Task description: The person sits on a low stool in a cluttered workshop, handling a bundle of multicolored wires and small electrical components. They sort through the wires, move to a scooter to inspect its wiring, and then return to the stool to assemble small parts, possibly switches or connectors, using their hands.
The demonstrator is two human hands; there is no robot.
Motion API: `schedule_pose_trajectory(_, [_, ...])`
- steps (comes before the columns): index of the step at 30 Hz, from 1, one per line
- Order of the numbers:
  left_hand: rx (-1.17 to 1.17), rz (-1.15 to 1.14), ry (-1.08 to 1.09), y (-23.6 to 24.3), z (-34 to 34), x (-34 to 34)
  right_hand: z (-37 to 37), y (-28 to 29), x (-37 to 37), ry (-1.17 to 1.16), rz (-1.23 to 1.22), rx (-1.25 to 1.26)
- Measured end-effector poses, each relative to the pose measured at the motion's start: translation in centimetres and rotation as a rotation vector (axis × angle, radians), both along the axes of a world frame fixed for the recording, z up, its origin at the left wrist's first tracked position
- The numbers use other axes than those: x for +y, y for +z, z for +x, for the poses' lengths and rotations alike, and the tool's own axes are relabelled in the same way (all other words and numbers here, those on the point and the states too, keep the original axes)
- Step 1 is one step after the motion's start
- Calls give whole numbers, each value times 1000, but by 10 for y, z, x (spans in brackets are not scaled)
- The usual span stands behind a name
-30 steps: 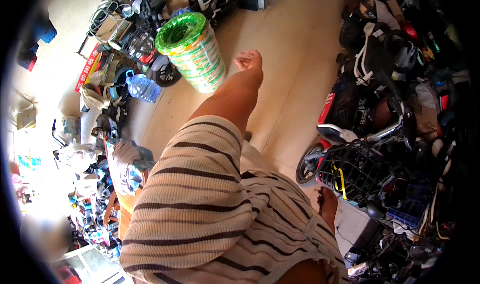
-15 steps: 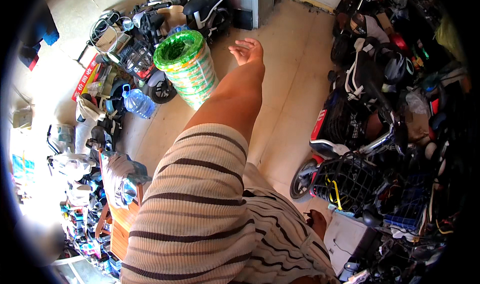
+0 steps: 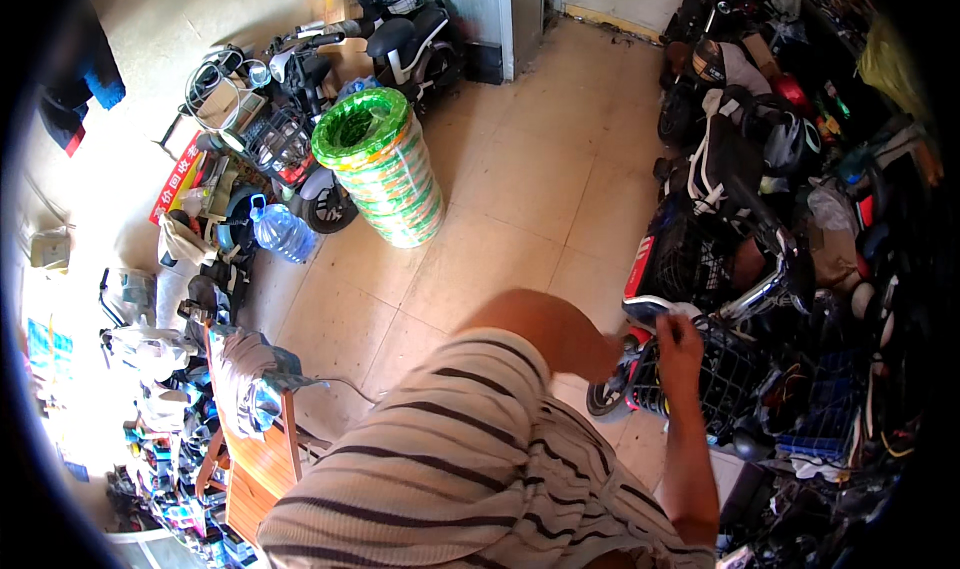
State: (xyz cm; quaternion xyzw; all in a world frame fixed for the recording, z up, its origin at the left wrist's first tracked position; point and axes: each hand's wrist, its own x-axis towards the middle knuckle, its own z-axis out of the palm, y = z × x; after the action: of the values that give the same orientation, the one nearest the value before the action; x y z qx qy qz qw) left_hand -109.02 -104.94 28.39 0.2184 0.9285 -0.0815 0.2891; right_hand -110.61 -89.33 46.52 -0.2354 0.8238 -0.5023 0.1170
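Note:
My left arm, in a striped sleeve, bends across to the right. My left hand (image 3: 602, 357) is in front of the electric scooter's (image 3: 655, 307) front end, its fingers blurred and mostly hidden. Just right of it, my right hand (image 3: 682, 354) is raised over the scooter's black wire basket (image 3: 715, 369). Its fingers are drawn together at the tips; a small pale patch shows there, too blurred to name. Whether either hand touches the scooter I cannot tell.
A tall stack of rings wrapped in green and white film (image 3: 385, 169) stands on the tiled floor (image 3: 510, 189). Left of it are a large clear water jug (image 3: 283, 231) and parked scooters. A wooden chair (image 3: 255, 469) stands near left. Clutter lines the right side.
My left arm has swung from reaching out ahead near the wrapped stack, back and to the right. My right hand has risen into view beside it.

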Motion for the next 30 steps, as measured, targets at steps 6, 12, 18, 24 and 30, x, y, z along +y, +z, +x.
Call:
schedule_pose_trajectory(6, [-44,309,8,9,24,61,13,94,-143,427,31,383])
schedule_pose_trajectory(12, [-81,418,31,7,56,78,75,72,-148,1069,210,377])
schedule_pose_trajectory(18, [-127,488,-79,6,59,95,58,42,-127,940,261,411])
schedule_pose_trajectory(24, [-162,477,-201,7,51,69,16,17,-81,474,148,570])
schedule_pose_trajectory(30, [-161,285,-12,17,48,-21,16,-76,82,-124,302,202])
